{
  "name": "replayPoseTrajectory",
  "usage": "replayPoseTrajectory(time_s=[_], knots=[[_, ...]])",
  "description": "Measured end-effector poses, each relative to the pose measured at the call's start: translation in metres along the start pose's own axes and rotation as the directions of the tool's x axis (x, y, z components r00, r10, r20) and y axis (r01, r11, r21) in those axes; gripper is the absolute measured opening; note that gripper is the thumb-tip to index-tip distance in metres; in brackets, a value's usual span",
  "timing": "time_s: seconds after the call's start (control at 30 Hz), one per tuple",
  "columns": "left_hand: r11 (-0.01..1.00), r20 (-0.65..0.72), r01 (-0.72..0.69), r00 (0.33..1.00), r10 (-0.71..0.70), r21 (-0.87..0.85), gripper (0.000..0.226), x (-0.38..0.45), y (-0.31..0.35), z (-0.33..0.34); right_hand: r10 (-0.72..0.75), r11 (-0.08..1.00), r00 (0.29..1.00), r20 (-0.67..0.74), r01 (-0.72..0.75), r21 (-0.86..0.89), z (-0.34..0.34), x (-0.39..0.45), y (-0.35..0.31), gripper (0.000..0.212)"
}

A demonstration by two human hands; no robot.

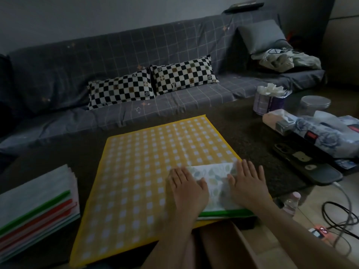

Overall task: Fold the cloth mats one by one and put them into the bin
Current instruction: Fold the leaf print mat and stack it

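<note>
A small folded mat (215,182), white with a pale leaf print and a green edge, lies on the near right corner of a large yellow checked mat (147,164) spread flat on the table. My left hand (186,189) presses flat on the folded mat's left side with straight fingers. My right hand (246,183) presses flat on its right side. A stack of flat mats (37,208) with green and red edges sits at the near left. A brown cardboard bin (223,247) stands open just below the table's near edge, under my forearms.
Tissue packs (272,100), a clear jar (314,105), a printed pouch (318,131) and dark phones (303,164) crowd the table's right side. Cables (342,216) trail on the floor at right. A grey sofa (136,61) with two checkered pillows runs behind the table.
</note>
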State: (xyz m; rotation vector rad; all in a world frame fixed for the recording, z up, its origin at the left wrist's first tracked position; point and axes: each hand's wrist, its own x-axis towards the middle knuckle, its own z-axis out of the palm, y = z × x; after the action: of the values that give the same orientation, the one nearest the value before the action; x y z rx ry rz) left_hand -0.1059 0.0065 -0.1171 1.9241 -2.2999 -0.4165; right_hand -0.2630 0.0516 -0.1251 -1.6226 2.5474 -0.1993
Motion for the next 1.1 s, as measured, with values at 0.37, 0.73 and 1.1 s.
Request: replayPoseTrajectory(time_s=[0.37, 0.73, 1.1], knots=[[0.874, -0.15, -0.042, 0.988, -0.035, -0.485, 0.049, -0.01, -0.011, -0.009, 0.098, 0.95, 0.986, -0.135, -0.052, 0.308, -0.016, -0.012, -0.001, 0.049], [0.485, -0.195, -0.038, 0.941, -0.277, -0.874, 0.044, -0.041, -0.076, -0.076, -0.203, 0.613, 0.965, -0.167, 0.258, 0.747, -0.053, -0.028, -0.089, 0.06], [0.454, -0.249, -0.039, 0.876, -0.413, -0.89, 0.058, -0.052, -0.19, -0.153, -0.471, 0.56, 0.876, -0.107, 0.39, 0.731, -0.058, -0.04, -0.231, 0.06]])
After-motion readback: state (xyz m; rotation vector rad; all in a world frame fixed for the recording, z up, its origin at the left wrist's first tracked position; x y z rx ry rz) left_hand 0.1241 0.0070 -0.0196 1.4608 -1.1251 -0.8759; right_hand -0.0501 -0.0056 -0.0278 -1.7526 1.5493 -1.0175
